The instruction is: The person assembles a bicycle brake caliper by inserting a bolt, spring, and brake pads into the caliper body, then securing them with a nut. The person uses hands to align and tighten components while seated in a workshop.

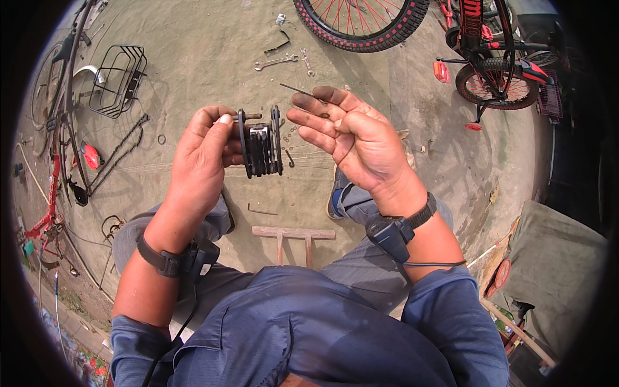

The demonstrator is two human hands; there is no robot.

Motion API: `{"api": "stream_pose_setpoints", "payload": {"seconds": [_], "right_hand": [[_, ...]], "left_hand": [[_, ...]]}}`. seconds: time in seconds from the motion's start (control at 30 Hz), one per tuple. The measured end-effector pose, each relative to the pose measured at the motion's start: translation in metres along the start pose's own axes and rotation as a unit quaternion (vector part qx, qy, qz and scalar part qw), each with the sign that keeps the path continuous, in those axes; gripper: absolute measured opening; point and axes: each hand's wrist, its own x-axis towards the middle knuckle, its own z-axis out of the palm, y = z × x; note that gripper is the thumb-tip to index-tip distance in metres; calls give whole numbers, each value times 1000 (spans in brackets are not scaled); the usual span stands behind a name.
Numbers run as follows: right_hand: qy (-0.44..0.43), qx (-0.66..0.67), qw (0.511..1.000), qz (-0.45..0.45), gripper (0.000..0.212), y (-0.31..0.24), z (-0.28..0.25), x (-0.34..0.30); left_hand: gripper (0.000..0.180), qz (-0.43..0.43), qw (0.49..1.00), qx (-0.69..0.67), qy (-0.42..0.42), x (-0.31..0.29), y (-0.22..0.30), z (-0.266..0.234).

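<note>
Upright in my left hand [205, 145] is a black folding multi-tool [261, 149], its two side plates apart with a stack of folded metal pieces between them. My left thumb and fingers press on its left plate, and a short pin [253, 116] sticks out near the top. My right hand [358, 135] is raised to the right of it, palm up, thumb against the fingers; a tiny ring-like thing shows at them, too small to name. A thin dark rod [298, 90] reaches out from behind my right fingertips; whether it is held, I cannot tell.
On the ground lie small washers [284, 137], a hex key [263, 210], two wrenches [276, 62] and a bike chain [119, 151]. A wooden stool [293, 233] is between my legs. A black wire basket [119, 80] lies left; bike wheels [361, 44] stand ahead.
</note>
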Motion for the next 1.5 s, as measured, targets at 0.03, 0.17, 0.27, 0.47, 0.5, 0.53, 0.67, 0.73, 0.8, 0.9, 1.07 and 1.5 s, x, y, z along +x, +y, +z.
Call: {"api": "stream_pose_setpoints", "payload": {"seconds": [0.03, 0.17, 0.27, 0.47, 0.5, 0.53, 0.67, 0.73, 0.8, 0.9, 1.07, 1.5], "right_hand": [[2, -4, 1000, 1, 32, 0, 0, 0], [8, -19, 1000, -2, 33, 1, -3, 1], [-7, -14, 1000, -6, 32, 2, -4, 2], [-3, -31, 999, -13, 26, 3, -4, 1], [-4, -37, 999, -12, 26, 3, -4, 1], [-5, -43, 999, -10, 26, 3, -4, 1], [-1, -59, 998, -3, 26, 2, -3, 1], [-3, -60, 998, -3, 26, 2, -3, 1], [-2, -64, 998, -4, 25, 2, -3, 1], [-4, -68, 998, -5, 23, 2, -3, 0], [-12, -77, 997, 1, 21, 2, -6, 0], [2, -92, 996, 8, 14, 4, -6, 3]], "left_hand": [[18, -1, 1000, 2, 0, 0, 0, 0], [18, 0, 1000, 12, -3, -1, -1, 1], [18, -2, 1000, 10, -3, -1, -1, 1], [18, 2, 1000, 16, -5, -2, 0, 1], [19, 2, 1000, 16, -2, -2, 0, 2], [19, 2, 1000, 15, 0, -2, 0, 2], [19, 5, 1000, 11, -10, -2, 0, 2], [19, 2, 1000, 7, -13, -2, 0, 2], [19, 2, 1000, 5, -13, -2, 0, 2], [20, 2, 1000, 10, -10, -1, 0, 2], [21, 1, 1000, 11, -19, -2, 2, 2], [19, -13, 998, 47, -47, -2, 0, -1]]}}
